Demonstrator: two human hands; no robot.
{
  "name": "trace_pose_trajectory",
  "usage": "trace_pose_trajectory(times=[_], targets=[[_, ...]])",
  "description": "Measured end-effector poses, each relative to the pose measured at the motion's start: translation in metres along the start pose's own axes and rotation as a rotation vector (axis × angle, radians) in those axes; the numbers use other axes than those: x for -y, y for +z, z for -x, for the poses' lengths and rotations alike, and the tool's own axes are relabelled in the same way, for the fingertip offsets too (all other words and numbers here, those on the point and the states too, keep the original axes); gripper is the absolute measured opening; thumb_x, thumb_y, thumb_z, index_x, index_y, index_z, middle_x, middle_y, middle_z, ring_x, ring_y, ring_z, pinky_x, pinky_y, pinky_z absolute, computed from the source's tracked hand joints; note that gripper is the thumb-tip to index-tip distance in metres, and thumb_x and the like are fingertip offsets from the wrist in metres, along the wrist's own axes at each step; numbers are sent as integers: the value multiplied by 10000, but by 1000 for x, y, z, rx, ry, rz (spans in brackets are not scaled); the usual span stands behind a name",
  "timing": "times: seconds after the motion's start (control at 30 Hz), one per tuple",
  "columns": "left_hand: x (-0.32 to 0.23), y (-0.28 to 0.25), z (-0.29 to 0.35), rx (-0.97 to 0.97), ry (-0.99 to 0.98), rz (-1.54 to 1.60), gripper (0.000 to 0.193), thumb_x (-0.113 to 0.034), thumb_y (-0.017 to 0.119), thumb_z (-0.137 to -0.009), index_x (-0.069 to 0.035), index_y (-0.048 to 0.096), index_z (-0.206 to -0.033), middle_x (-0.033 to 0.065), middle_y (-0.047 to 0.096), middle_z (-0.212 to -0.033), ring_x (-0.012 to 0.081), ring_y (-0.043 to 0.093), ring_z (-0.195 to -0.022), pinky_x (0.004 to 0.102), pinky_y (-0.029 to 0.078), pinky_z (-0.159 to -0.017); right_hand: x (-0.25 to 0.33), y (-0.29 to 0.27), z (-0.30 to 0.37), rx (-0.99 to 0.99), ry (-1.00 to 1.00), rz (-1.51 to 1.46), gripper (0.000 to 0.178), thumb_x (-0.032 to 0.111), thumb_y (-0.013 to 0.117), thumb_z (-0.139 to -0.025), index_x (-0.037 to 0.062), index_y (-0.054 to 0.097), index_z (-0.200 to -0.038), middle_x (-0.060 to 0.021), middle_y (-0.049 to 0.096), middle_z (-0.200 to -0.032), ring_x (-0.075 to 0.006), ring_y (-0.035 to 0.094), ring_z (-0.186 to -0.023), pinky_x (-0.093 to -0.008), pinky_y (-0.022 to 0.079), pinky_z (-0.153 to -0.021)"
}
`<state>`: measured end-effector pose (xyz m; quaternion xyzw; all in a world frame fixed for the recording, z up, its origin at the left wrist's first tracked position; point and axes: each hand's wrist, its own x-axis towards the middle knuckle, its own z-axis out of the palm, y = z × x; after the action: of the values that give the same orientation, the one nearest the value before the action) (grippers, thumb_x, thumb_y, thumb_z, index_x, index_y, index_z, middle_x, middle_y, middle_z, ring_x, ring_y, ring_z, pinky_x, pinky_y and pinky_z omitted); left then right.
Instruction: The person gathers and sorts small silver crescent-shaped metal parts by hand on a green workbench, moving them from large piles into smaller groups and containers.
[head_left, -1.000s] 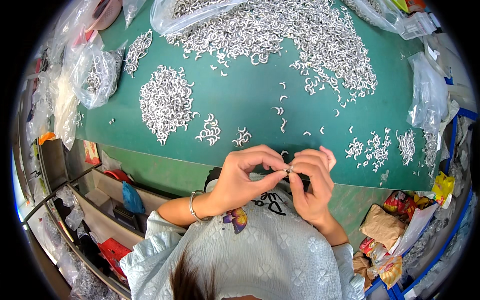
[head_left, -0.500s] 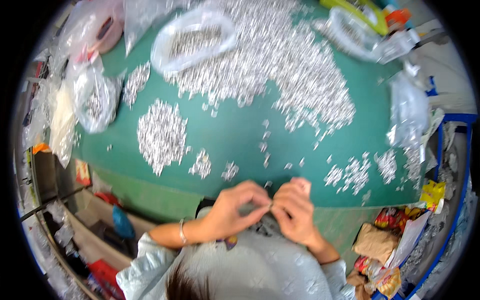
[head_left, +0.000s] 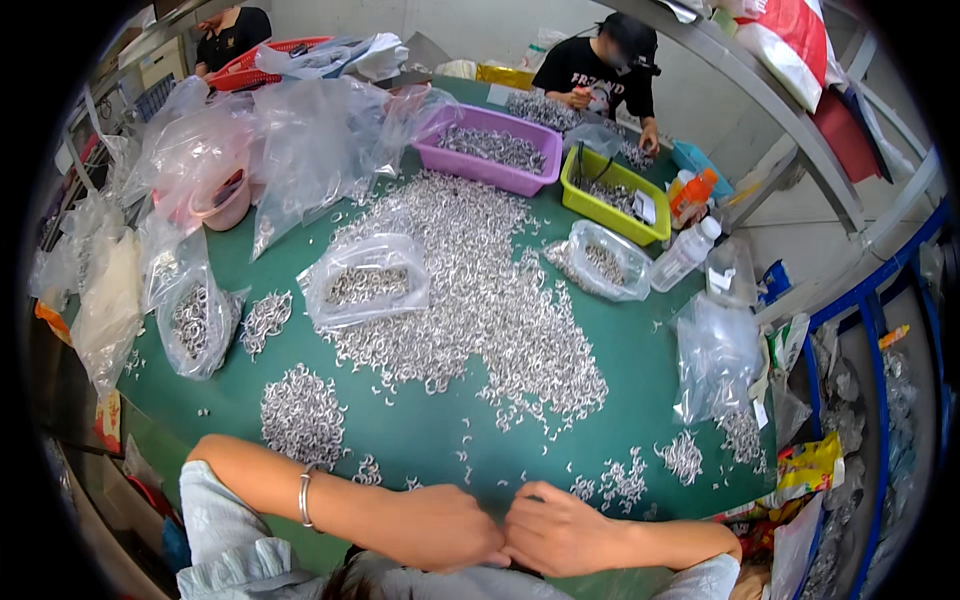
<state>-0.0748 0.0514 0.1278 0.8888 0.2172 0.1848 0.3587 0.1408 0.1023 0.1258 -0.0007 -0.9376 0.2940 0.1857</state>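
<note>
At the near edge of the green table, my left hand (head_left: pixel 437 528) and my right hand (head_left: pixel 560 530) meet with curled fingers, backs up. Both are closed, and whatever sits between the fingertips is hidden. A silver bangle circles my left wrist. Just beyond the hands lies a short line of small curved silvery metal pieces (head_left: pixel 464 456). To their left is a heap of the same pieces (head_left: pixel 302 415); smaller clusters (head_left: pixel 622 482) lie off to the right. The main pile (head_left: pixel 460 290) spreads over the middle of the table.
An open plastic bag of pieces (head_left: pixel 366 290) rests on the pile. Behind stand a purple basin (head_left: pixel 490 176) and a yellow-green basin (head_left: pixel 610 215). More bags (head_left: pixel 715 350) and bottles (head_left: pixel 685 255) line the right side. Across the table a person (head_left: pixel 605 75) in black works.
The view has tilted up, bringing the basins and the people beyond into sight. Both hands stay together, now with their backs up; the fingertips, visible earlier around something tiny, have gone out of sight.
</note>
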Motion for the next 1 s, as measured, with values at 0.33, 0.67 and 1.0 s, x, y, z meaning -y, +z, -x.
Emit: trace_pose_trajectory(times=[0.33, 0.67, 1.0], targets=[[-4, -55, -21, -95, 209, 163, 194, -186, 603, -910, -36, 597, -787, 149, 576, -661, 362, 563, -590, 438, 430, -501, -16, -42, -33, -131, -272, -152, 257, 88, 605, -869, 20, 508, -641, -113, 433, -668, -296, 456, -597, -439, 398, -625], [24, -41, -18, -167, 123, 272, 297, -255, 572, -965, -29, 558, -772, 101, 536, -686, 295, 588, -606, 379, 471, -498, -14, -53, -38, -76, -25, -11, 165, 81, 651, -787, 40, 525, -689, -84, 439, -697, -251, 476, -651, -389, 422, -701], [-2, -25, -15, -237, 63, -471, 278, -223, 649, -865, -62, 522, -677, 9, 421, -606, 124, 494, -499, 277, 391, -418, -3, -57, -28, 128, 51, 286, 131, 101, 661, -732, 60, 538, -716, -61, 444, -697, -223, 482, -678, -371, 433, -757]])
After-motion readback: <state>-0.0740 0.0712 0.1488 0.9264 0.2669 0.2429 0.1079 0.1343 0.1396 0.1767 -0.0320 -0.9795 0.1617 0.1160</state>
